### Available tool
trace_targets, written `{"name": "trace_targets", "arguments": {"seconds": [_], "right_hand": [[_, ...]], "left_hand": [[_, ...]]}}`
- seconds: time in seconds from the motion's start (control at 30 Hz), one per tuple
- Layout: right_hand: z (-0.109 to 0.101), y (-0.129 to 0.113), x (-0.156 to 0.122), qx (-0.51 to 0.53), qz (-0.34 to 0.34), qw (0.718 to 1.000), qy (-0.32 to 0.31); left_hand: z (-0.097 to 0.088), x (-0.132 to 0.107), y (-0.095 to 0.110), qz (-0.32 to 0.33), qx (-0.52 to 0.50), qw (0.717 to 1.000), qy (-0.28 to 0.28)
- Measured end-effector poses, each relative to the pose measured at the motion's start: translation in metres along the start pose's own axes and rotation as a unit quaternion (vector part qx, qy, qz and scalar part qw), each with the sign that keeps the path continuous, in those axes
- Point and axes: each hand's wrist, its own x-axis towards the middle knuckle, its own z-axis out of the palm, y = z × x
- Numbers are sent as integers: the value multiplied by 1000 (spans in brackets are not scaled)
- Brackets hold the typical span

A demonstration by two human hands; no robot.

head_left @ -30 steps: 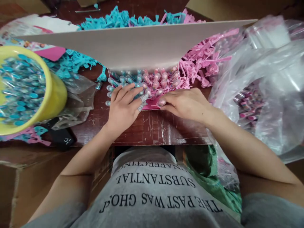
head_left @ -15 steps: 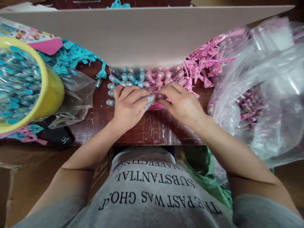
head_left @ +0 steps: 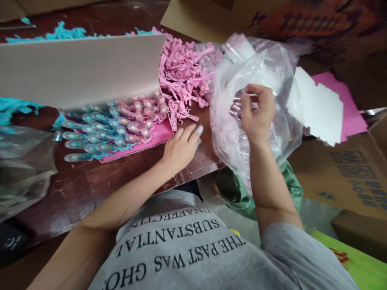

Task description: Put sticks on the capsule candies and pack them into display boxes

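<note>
My left hand (head_left: 181, 147) rests flat on the dark wooden table (head_left: 90, 185), fingers stretched out, beside the corner of a pink card (head_left: 157, 137). Rows of small clear capsule toys (head_left: 111, 125), blue at the left and pink at the right, lie on that card. My right hand (head_left: 256, 112) is up at the mouth of a clear plastic bag (head_left: 272, 72), fingers curled in a pinch at the film. Small pink items (head_left: 236, 108) show inside the bag. What the right fingers grip, if anything besides the film, is unclear.
A grey cardboard sheet (head_left: 78, 68) stands tilted behind the capsules. Pink plastic sprues (head_left: 181, 72) and blue scraps (head_left: 60, 32) are heaped behind it. White and pink cards (head_left: 326, 104) lie at the right, over cardboard boxes (head_left: 347, 173). Another clear bag (head_left: 21, 161) sits at the left.
My right hand left the capsule card and went right, up to the plastic bag. My left hand slid to the card's right corner and flattened. The view swung right.
</note>
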Motion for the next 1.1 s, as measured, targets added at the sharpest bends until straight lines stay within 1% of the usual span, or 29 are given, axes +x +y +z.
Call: {"name": "trace_targets", "arguments": {"seconds": [0.03, 0.1, 0.13, 0.17, 0.2, 0.23, 0.3, 0.37, 0.43, 0.47, 0.57, 0.6, 0.67, 0.73, 0.77, 0.83, 0.9, 0.97, 1.03, 1.1], "right_hand": [[1, 28, 3, -39, 30, 999, -17], [8, 75, 3, -96, 68, 989, -87], [13, 92, 0, -112, 79, 984, -116], [17, 106, -3, -120, 84, 980, -136], [21, 116, -8, -122, 87, 978, -144], [25, 123, -13, -117, 88, 979, -142], [31, 131, -21, -101, 81, 983, -132], [33, 134, -26, -76, 68, 987, -123], [32, 130, -30, -38, 59, 992, -107], [30, 125, -32, -15, 59, 994, -92], [11, 97, -40, 77, 48, 995, -43], [2, 84, -43, 104, 28, 994, -34], [-16, 56, -51, 148, -38, 988, -31], [-29, 31, -59, 172, -112, 977, -53], [-31, 21, -63, 187, -138, 970, -73], [-28, 6, -69, 219, -165, 954, -120], [-19, -3, -72, 247, -177, 940, -156], [-8, -9, -72, 271, -199, 928, -160], [-1, -13, -71, 282, -229, 919, -154], [-1, -16, -69, 272, -258, 913, -160]], "left_hand": [[17, 21, 3, -42, 13, 999, -24], [44, 56, 3, -110, 31, 992, -48], [54, 67, 2, -130, 36, 989, -56], [61, 72, 0, -137, 39, 988, -58], [65, 71, 0, -132, 43, 989, -56], [66, 65, 0, -119, 48, 990, -52], [64, 40, 3, -81, 60, 994, -43], [58, 12, 8, -54, 70, 995, -47], [53, -6, 11, -54, 70, 994, -58], [52, -11, 10, -65, 68, 994, -60], [49, -8, 6, -113, 60, 991, -47], [48, -5, 4, -120, 56, 990, -44], [41, 1, 3, -113, 36, 992, -44], [30, 2, 4, -100, -5, 994, -31], [24, 1, 5, -101, -36, 994, -19], [14, -4, 5, -108, -123, 987, 1], [8, -10, 5, -107, -233, 967, -5], [5, -14, 3, -97, -327, 940, -23], [3, -15, 0, -100, -374, 921, -32], [-1, -15, -2, -106, -371, 922, -34]]}}
